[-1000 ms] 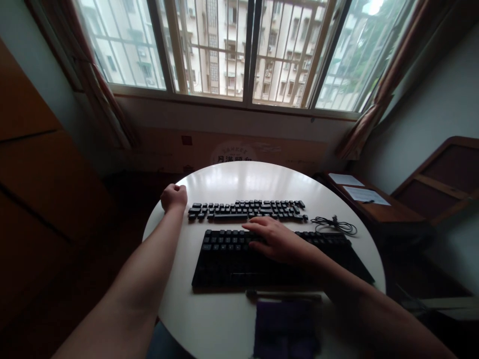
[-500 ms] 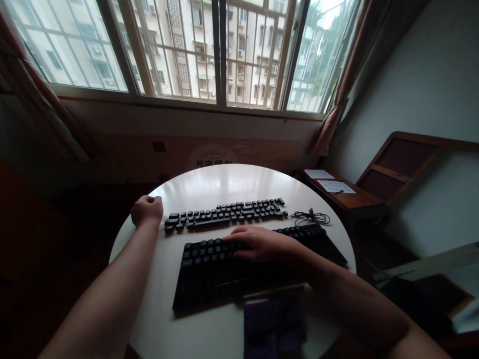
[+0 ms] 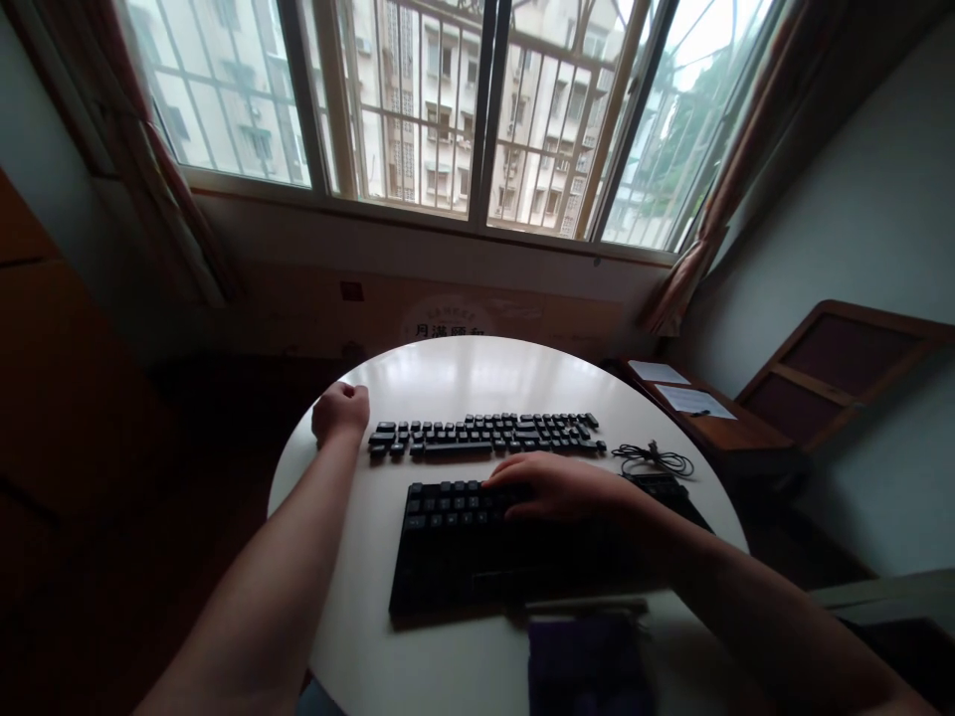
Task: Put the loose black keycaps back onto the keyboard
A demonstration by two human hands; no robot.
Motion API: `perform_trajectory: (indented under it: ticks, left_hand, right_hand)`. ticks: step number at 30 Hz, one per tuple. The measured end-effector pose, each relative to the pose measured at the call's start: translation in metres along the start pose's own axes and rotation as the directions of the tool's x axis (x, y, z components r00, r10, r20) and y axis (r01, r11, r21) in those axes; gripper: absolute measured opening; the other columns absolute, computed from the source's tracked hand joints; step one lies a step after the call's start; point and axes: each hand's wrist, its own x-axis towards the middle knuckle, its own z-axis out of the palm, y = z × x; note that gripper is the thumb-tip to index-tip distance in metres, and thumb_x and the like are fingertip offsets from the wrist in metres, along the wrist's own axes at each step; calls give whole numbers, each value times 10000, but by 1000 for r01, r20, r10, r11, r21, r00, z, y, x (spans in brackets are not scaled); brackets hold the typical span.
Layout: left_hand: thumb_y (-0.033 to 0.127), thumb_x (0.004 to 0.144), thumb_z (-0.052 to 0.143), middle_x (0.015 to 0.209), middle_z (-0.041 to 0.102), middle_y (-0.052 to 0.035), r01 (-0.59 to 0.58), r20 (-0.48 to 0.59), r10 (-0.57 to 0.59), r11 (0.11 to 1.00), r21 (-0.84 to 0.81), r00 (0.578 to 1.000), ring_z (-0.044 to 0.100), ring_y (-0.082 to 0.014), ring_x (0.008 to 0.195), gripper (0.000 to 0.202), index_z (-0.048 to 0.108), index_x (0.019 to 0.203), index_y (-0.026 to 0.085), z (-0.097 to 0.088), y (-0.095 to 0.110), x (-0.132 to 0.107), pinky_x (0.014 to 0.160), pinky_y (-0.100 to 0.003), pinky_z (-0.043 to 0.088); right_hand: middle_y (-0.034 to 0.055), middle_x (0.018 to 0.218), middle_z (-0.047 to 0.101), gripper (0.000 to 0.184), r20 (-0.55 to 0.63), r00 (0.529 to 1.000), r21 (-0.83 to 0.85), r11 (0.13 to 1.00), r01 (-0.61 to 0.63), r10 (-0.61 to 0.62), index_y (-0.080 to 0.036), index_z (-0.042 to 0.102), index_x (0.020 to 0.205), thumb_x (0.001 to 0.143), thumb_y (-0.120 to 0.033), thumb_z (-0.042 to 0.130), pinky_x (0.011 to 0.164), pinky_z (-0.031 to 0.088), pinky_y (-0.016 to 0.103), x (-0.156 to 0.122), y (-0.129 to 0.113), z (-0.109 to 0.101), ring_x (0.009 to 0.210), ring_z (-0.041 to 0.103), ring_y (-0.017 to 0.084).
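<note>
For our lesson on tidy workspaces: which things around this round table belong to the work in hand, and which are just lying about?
In hand: black keyboard, under the right hand; set of keycaps, beside the closed left hand.
Lying about: coiled cable; purple cloth; thin rod by the keyboard's near edge; papers on the side table.

Table (image 3: pixel 477 373) in front of you: white top, smooth, high gloss, window light mirrored in it. Keyboard (image 3: pixel 463 537): black plastic, matt. Loose keycaps (image 3: pixel 484 436) beyond it: the same dull black plastic. Near your edge, purple cloth (image 3: pixel 586 661), soft and matt. Side table (image 3: pixel 735 430): brown wood, with white papers (image 3: pixel 690 400) on it.
</note>
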Motion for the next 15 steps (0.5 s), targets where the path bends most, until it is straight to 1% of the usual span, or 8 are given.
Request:
perform_trajectory:
  ticks: [2,4,5,7,8,9,11,15]
  left_hand:
    - [349,786,549,896,731,-129,1,6,-1,1000,-2,1000,673,-329,864,178,668,803,217,1,0,0,712,-386,506]
    - [354,792,543,902,733,-127,4,8,-4,1000,-4,1000,673,-325,860,185,667,807,218,1,0,-1,712,-385,505]
    - [355,795,540,901,733,-126,5,9,-5,1000,-5,1000,673,-323,857,187,667,807,218,0,0,-2,710,-383,504]
    - [354,800,534,899,734,-123,5,11,-5,1000,-9,1000,673,-320,850,187,664,804,219,-1,0,-3,704,-380,501]
    - [352,802,530,898,734,-122,3,12,-3,1000,-12,1000,673,-318,848,186,662,802,220,-1,0,-3,702,-379,499]
    - [349,805,527,896,734,-121,1,12,-1,1000,-16,1000,673,-317,847,185,661,798,222,-2,0,-3,702,-378,498]
    - [344,807,525,893,734,-121,-3,13,3,1000,-23,1000,672,-314,845,182,660,794,223,-2,-1,-3,707,-377,496]
    - [345,806,534,883,733,-120,-2,17,2,999,-39,1000,671,-309,843,177,662,788,224,0,-3,-2,713,-374,494]
  right_hand:
    - [69,1192,697,321,-25,1000,-20,1000,4,-5,-226,698,1212,899,-293,689,954,494,320,13,1,-10,1067,656,209]
    - [54,1108,728,235,-105,994,-60,997,-38,32,-231,738,1127,905,-266,670,891,509,308,33,7,-22,985,679,195]
    - [49,1075,737,210,-159,985,-96,992,-82,66,-231,751,1090,897,-241,669,867,511,305,45,11,-28,955,683,191]
    - [41,1044,747,191,-273,950,-201,956,-213,154,-230,768,1028,868,-185,674,871,498,310,70,22,-39,953,679,194]
    - [37,1037,750,194,-290,934,-244,927,-285,210,-229,773,1005,855,-160,672,874,492,310,82,29,-43,964,676,198]
    - [32,1018,755,194,-287,919,-265,899,-349,271,-227,778,977,836,-140,676,861,492,303,93,36,-46,954,678,197]
    - [31,954,765,192,-256,909,-274,877,-396,330,-210,785,920,796,-99,689,804,502,277,113,51,-49,888,691,188]
    - [25,902,771,169,-187,911,-259,876,-408,368,-194,789,879,760,-97,718,752,512,237,135,74,-44,826,701,167]
